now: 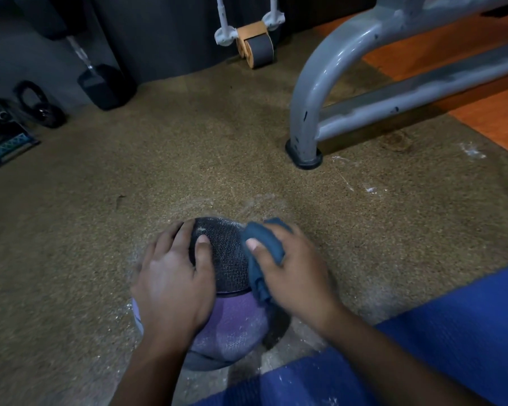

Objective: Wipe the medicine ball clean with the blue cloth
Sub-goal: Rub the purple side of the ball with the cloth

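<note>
The medicine ball (228, 259) rests on the brown speckled floor at the bottom centre, black and textured on its far half, purple and dusted with white on its near half. My left hand (173, 276) lies flat on the ball's left side, fingers spread, thumb on the black part. My right hand (294, 271) presses the bunched blue cloth (264, 253) against the ball's right side, thumb on top of the cloth. Part of the cloth hangs down between my palm and the ball.
A grey metal frame (311, 92) stands on the floor to the far right, its foot (304, 159) close beyond the ball. A blue mat (423, 347) lies at the bottom right. A dumbbell (100, 83), a kettlebell (38, 106) and a roller (255, 45) sit along the back wall.
</note>
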`<action>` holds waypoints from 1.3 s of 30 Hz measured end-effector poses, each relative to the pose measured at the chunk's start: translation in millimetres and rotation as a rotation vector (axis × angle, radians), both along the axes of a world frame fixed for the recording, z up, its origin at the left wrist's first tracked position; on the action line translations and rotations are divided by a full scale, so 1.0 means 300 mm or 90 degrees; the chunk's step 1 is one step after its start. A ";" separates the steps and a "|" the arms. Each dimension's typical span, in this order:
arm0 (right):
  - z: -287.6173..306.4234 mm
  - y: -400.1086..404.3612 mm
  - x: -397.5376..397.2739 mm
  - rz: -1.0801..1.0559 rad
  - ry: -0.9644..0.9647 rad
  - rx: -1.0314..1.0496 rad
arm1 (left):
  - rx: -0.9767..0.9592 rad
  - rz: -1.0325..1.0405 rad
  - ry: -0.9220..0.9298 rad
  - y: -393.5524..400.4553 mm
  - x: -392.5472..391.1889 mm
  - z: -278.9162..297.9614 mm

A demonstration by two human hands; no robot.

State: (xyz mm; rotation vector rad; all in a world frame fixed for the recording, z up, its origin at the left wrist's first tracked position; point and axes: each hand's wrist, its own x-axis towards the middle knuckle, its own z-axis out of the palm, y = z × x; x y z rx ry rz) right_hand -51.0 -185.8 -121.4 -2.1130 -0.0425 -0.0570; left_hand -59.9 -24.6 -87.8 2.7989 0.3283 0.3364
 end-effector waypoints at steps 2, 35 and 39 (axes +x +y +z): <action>-0.052 -0.029 0.055 -0.045 0.105 0.077 | -0.003 0.000 0.002 0.001 0.000 -0.001; -0.097 -0.026 0.087 -0.053 0.177 0.159 | -0.046 -0.033 -0.034 0.015 -0.017 -0.003; -0.002 0.000 -0.011 0.015 0.014 0.106 | -0.055 -0.028 -0.027 0.012 0.000 -0.005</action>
